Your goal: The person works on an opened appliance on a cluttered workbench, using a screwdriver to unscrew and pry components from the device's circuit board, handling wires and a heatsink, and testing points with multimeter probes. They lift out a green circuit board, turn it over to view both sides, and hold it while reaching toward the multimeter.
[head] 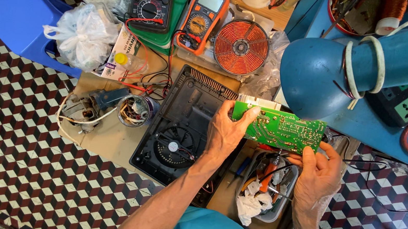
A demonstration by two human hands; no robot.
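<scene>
Just right of the black cooker base (182, 122), I hold the green circuit board (278, 128) up: left hand (225, 130) pinching its left end, right hand (318, 171) closed on the lower right edge. It feels light, stiff, fragile; edges only.

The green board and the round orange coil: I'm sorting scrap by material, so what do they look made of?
The green board, held by the left hand and right hand, looks like rigid laminate with a glossy green coating, dotted with silvery solder points. The orange coil looks like copper wire wound in a flat spiral, with a shiny metallic sheen; a lacquer coat is likely but cannot be confirmed.
</scene>
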